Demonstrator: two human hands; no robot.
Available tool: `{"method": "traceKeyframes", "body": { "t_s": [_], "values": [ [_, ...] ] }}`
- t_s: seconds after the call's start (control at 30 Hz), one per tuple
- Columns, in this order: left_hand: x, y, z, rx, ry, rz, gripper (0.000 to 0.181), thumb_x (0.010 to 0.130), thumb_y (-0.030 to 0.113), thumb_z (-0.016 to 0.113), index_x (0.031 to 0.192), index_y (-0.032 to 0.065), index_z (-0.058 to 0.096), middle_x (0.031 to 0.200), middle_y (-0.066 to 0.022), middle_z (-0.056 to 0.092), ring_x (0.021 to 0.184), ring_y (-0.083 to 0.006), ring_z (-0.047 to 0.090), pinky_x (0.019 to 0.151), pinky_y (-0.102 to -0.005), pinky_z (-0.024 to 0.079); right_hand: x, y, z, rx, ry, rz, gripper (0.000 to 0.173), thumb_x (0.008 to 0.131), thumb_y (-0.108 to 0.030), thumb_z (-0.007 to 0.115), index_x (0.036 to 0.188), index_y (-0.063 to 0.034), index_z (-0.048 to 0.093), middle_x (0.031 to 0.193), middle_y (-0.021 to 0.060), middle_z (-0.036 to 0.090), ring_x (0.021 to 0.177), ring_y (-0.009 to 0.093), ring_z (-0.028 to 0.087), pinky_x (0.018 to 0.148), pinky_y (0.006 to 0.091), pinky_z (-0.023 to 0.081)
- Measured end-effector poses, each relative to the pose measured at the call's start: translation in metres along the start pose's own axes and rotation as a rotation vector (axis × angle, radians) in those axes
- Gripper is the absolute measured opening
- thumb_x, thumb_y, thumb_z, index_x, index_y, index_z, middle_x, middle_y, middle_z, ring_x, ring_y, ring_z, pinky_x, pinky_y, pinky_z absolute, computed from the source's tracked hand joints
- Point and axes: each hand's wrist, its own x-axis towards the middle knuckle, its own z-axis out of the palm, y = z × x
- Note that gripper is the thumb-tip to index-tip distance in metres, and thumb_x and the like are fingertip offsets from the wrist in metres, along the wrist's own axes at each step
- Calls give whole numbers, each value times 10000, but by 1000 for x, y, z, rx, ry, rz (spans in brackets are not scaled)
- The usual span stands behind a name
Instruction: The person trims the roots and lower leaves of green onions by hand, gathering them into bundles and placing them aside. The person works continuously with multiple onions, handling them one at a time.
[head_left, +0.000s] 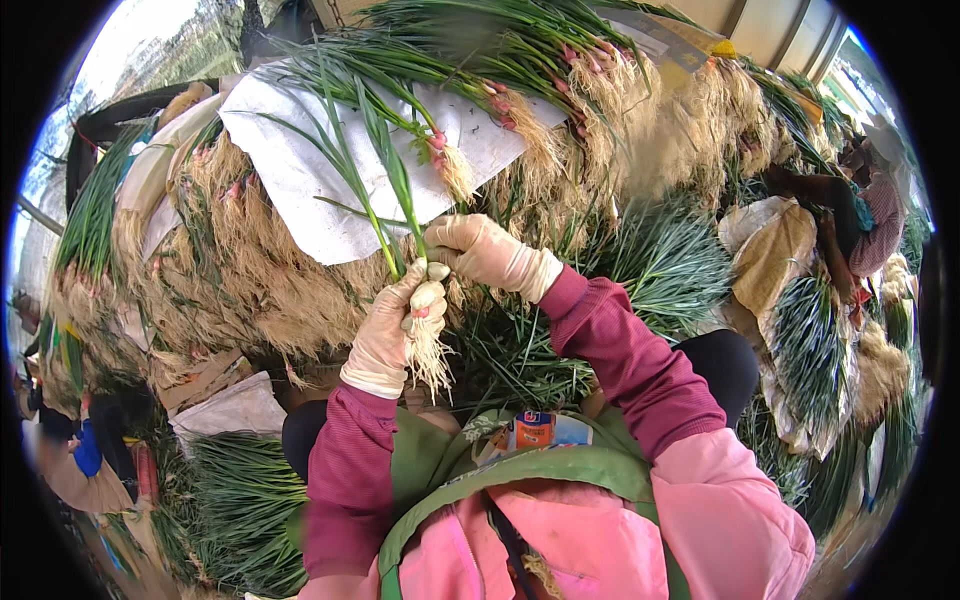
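Both hands wear thin pale gloves. My left hand (394, 322) is closed around the base of a few green onion plants (405, 187), whose leaves point up and away. Their pale roots (429, 356) hang below the fingers, and a reddish bulb shows between them. My right hand (480, 251) touches the stalks just above the left hand, its fingertips pinched together at them; whether a leaf is between the fingertips is hard to tell. Beyond the hands, a small bunch with pink bulbs (437, 140) lies on a white woven sheet (277, 172).
Heaps of onions with long dry roots (255, 262) stretch left and right ahead. Loose green leaves (517, 352) lie between my knees. More piles of greens (240, 502) stand at both sides. Other people sit at the far right (881, 217) and far left (97, 457).
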Motion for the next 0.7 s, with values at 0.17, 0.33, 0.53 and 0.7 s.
{"method": "traceKeyframes", "body": {
  "t_s": [0.17,0.33,0.53,0.7],
  "values": [
    [-4,-4,15,596,305,64,320,909,263,389,944,-12,549,588,38,437,441,-31,304,397,-147,241,-7,-23,-20,-122,332,340,162,797,-173,550,861,-26,574,717,134,592,655,237,584,597,311,453],
    [14,-17,-1,711,430,178,226,879,210,461,887,7,559,631,-27,538,532,-84,458,464,-192,350,19,-34,-8,181,-134,505,326,768,-270,618,934,9,591,723,127,604,636,176,559,612,279,448],
    [9,-18,6,653,396,75,274,884,234,448,1079,54,518,610,6,503,498,-53,408,409,-165,280,2,-12,-25,1277,483,442,182,849,-189,505,757,-37,543,597,9,523,474,77,450,439,222,392],
    [-13,4,39,678,211,251,287,899,216,412,1121,53,491,606,13,497,502,-59,418,407,-158,302,-77,67,-30,679,480,794,169,875,-157,436,870,-28,545,702,36,575,496,98,481,511,239,442]
  ]
}}
